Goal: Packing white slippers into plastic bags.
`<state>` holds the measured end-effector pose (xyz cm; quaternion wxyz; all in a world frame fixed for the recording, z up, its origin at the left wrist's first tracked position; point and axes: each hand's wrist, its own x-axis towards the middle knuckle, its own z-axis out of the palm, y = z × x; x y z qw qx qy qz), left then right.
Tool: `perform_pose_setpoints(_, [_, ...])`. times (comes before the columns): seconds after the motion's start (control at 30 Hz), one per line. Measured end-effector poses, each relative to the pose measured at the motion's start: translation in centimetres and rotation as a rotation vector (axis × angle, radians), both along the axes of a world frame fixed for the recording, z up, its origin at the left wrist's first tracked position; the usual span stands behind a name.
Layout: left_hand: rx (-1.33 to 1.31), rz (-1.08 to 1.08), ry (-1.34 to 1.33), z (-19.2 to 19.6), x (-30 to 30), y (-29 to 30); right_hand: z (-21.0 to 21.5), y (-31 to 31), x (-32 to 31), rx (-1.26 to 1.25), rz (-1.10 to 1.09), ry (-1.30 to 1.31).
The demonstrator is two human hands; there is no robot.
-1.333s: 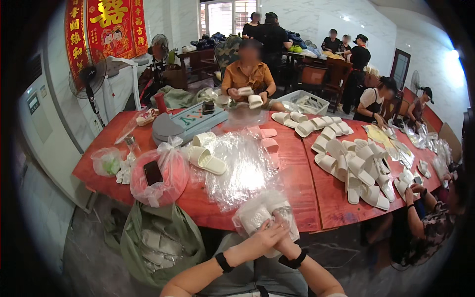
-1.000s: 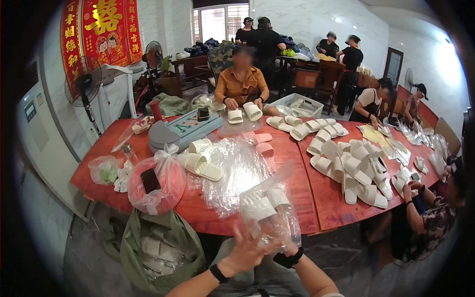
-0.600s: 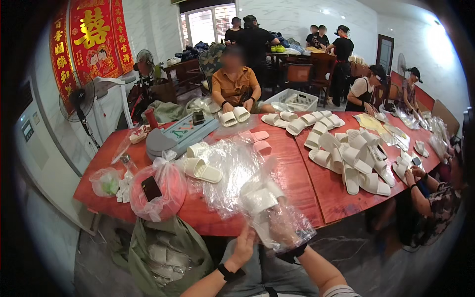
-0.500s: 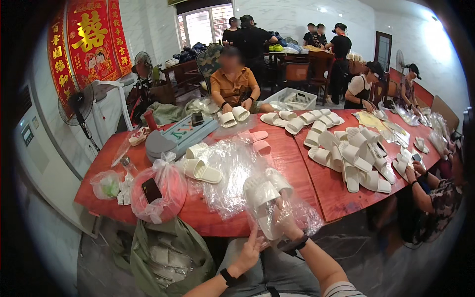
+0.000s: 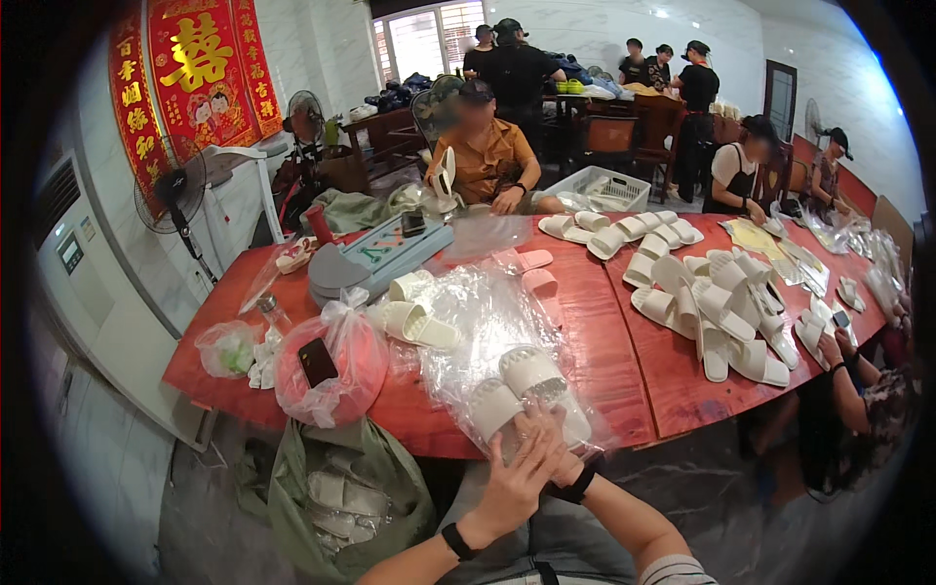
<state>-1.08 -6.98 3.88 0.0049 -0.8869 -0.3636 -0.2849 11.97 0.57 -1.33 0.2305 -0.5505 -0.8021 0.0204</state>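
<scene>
At the table's near edge, a pair of cream slippers [image 5: 531, 375] lies side by side with clear plastic film around them, toes pointing away from me. My left hand [image 5: 517, 476] reaches over from the left, its fingers stretched out across my right hand. My right hand [image 5: 558, 450] rests at the near end of the slippers; its fingers are partly covered by the left, so its grip is hidden. Flat clear plastic bags [image 5: 478, 317] spread out beyond the pair. Another cream slipper [image 5: 421, 325] lies left of these bags, and a pink slipper [image 5: 539, 284] lies to their right.
A pink bundle in a clear bag [image 5: 336, 390] carries a phone [image 5: 317, 364]. Below it, a green sack [image 5: 385, 468] holds bagged slippers. Many cream slippers [image 5: 717, 302] heap up on the right. Across the red table [image 5: 609, 390], a person in orange [image 5: 492, 161] sits behind a grey-blue plastic case [image 5: 366, 268].
The slippers, tilted up before, now lie lower on the table. My left hand has come over my right. The person opposite has lifted one slipper. The view has shifted slightly.
</scene>
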Motion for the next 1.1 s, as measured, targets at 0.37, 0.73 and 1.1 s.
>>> perform_pose_setpoints(0.37, [-0.224, -0.259, -0.130, -4.5, -3.6, -0.8, -2.4, 5.8, 0.8, -0.088, -0.150, 0.367])
perform_pose_setpoints(0.73, [-0.700, 0.160, -0.555, -9.0, -8.6, 0.5, -9.9, -3.9, 5.5, -0.179, 0.208, 0.141])
perform_pose_setpoints(1.1, [-1.571, 0.367, -0.816, -8.6, -5.8, 7.7, 1.9, -3.6, 18.3, -0.686, -0.055, 0.993])
